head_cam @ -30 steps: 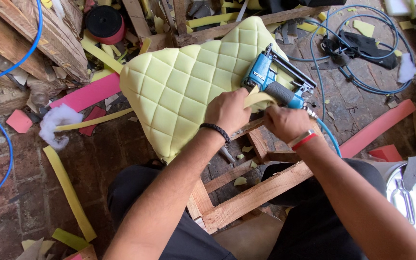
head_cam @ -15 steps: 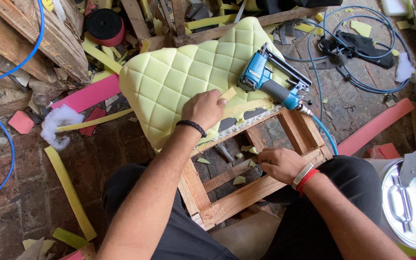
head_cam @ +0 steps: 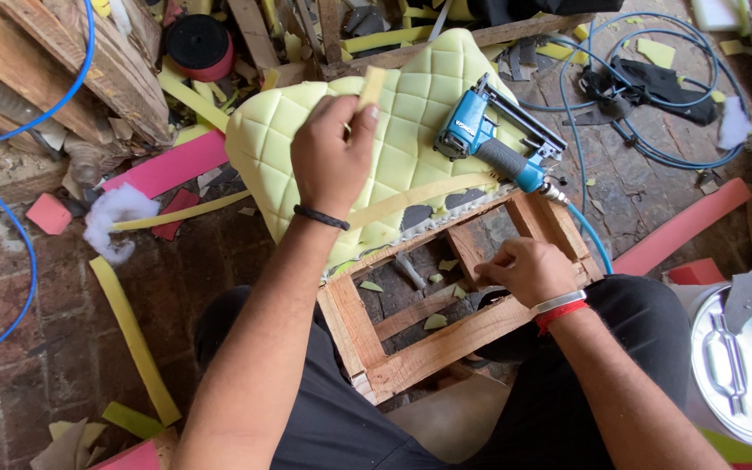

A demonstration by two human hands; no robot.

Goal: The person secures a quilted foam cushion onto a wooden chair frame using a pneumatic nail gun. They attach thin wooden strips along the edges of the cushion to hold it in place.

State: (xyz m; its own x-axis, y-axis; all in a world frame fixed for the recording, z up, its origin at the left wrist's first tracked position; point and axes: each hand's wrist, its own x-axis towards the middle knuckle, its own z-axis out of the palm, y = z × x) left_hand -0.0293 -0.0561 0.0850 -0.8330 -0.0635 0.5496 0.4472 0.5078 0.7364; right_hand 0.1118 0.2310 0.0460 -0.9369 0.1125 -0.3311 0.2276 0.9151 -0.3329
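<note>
Soft even daylight, faint shadows, sharp throughout, slight wide-angle bending at edges

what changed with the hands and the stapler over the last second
The right hand let go of the stapler and dropped to the wooden frame. The left hand moved up the foam pad and now pinches a foam strip in its fingers. The stapler lies on the pad; pad and frame stayed put.

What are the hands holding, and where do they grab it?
The left hand pinches a yellow foam strip near its upper end. The right hand grips the wooden frame at a crossbar.
</note>
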